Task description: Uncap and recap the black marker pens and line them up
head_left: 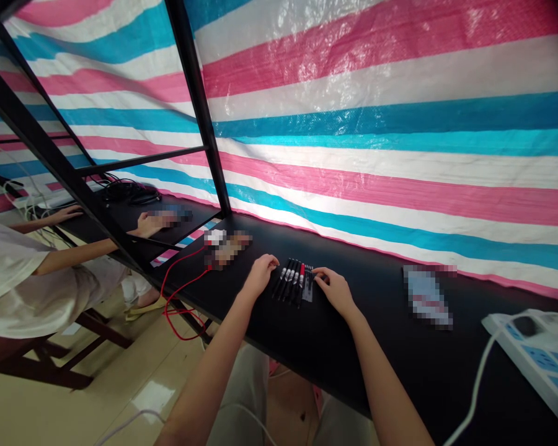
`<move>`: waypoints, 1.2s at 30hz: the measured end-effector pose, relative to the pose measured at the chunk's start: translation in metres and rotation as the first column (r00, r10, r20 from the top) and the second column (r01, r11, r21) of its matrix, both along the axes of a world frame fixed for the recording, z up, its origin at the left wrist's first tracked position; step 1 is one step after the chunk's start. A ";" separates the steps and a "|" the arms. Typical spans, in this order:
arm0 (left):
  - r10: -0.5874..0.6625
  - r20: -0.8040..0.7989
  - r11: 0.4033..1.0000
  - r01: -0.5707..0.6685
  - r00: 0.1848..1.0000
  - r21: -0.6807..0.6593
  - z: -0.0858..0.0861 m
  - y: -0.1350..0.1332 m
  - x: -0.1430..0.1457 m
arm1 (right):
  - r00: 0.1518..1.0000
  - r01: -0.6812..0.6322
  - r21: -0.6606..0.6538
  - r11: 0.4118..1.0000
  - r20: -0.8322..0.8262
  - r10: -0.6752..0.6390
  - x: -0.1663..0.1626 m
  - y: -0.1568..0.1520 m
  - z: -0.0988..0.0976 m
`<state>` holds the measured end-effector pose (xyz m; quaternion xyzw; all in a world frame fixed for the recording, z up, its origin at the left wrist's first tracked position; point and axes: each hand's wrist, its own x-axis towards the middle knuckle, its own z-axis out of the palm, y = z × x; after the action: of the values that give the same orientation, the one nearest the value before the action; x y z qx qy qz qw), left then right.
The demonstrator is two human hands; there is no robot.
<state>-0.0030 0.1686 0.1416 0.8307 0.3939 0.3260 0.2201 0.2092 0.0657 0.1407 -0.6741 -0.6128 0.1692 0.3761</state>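
A row of pens (288, 280) lies side by side on the black table between my hands. Most are black with white markings, and one is a red pen (302, 274). At the row's right end are several thin dark sticks with pale tips (308, 277), their kind too small to make out. My left hand (261, 274) rests at the left end of the row, fingers loosely bent, with nothing visible in them. Beside the thin sticks is my right hand (335, 291), thumb and forefinger apart, fingertips at or near the sticks' edge.
Blurred-out items with red cables (172, 297) lie to the left. A blurred pale packet (428, 297) and a white power strip (534, 353) with a cord are on the right. A black metal frame (199, 105) stands before a striped sheet (381, 142). Another person (23, 272) sits far left.
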 end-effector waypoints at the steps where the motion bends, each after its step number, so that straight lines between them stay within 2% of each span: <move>1: -0.003 0.001 1.000 0.003 1.000 -0.003 0.000 0.000 0.000 | 1.000 0.000 0.004 1.000 -0.001 0.000 0.000 0.000 0.000; 13: -0.049 0.010 0.998 0.049 0.999 0.038 0.000 -0.002 0.000 | 1.000 -0.003 0.005 1.000 0.008 0.003 -0.002 -0.001 0.001; 20: -0.013 0.013 0.999 0.012 1.000 0.045 -0.002 0.000 0.000 | 0.999 -0.006 0.031 1.000 0.039 0.005 -0.005 -0.003 0.002; 23: -0.013 0.037 1.000 0.013 0.999 0.012 -0.002 -0.001 0.001 | 0.997 -0.015 0.041 0.999 0.070 0.013 -0.006 -0.004 0.003; 25: 0.031 0.045 1.000 -0.031 0.999 -0.008 0.000 -0.004 0.002 | 0.995 -0.015 0.037 0.999 0.098 0.011 -0.007 -0.005 0.004; 27: 0.110 0.008 0.994 -0.110 0.994 -0.011 0.003 -0.007 0.003 | 0.991 -0.022 0.034 0.999 0.136 0.017 -0.008 -0.005 0.005; 30: 0.190 -0.156 0.982 -0.187 0.969 0.035 0.006 -0.013 0.006 | 0.981 -0.046 0.042 0.998 0.189 0.037 -0.009 -0.006 0.006; 33: 0.205 -0.315 0.977 -0.174 0.927 0.124 0.007 -0.017 0.009 | 0.977 -0.035 0.036 0.999 0.211 0.026 -0.010 -0.007 0.007; 36: 0.206 -0.357 0.975 -0.159 0.911 0.158 0.007 -0.018 0.010 | 0.973 -0.011 0.021 1.000 0.229 0.006 -0.011 -0.008 0.008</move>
<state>0.0068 0.1502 0.1488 0.8490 0.4829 0.2065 0.0575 0.1980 0.0581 0.1486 -0.6822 -0.6567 0.0854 0.3098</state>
